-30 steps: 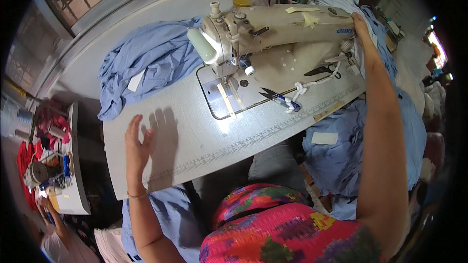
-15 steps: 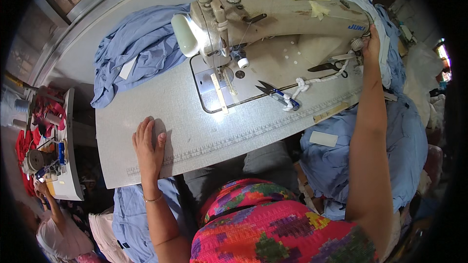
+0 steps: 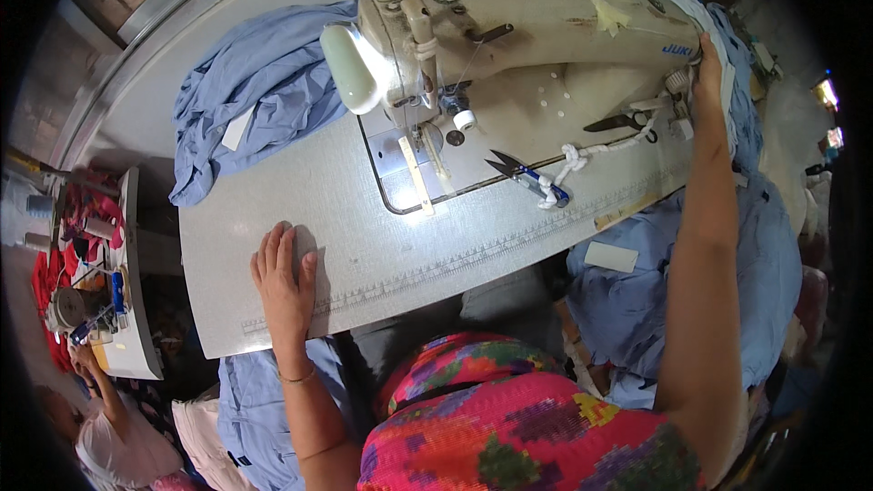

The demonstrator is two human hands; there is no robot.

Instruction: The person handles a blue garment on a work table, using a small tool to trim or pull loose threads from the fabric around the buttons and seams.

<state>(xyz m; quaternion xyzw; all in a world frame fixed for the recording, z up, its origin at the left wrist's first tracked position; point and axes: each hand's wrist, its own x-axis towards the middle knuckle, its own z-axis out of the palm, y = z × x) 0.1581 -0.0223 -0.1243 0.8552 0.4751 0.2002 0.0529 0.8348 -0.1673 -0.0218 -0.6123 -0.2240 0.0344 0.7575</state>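
Observation:
My left hand (image 3: pixel 286 275) lies flat on the pale sewing table (image 3: pixel 218 245), palm down and holding nothing. At the far right end of the beige sewing machine (image 3: pixel 536 23), my right hand (image 3: pixel 710 77) is closed round the handwheel, with its fingers partly hidden. Blue-handled thread snips (image 3: pixel 527 175) lie right of the needle plate, by a knotted white cord (image 3: pixel 575 160). Dark scissors (image 3: pixel 622 123) rest behind the cord. The machine's lamp (image 3: pixel 353 68) lights the needle area, where a cream strip (image 3: pixel 416 175) lies on the needle plate; no cloth is under the needle.
Blue cloth (image 3: pixel 259 95) is heaped at the table's back left. More blue cloth (image 3: pixel 627 309), with a white card (image 3: pixel 610 256), hangs at the right below the table edge. Another person (image 3: pixel 114 427) works at a second machine at the far left.
The whole view has shifted slightly, so the machine sits a little farther right in the picture. Both my hands keep their places on the table and the machine's end.

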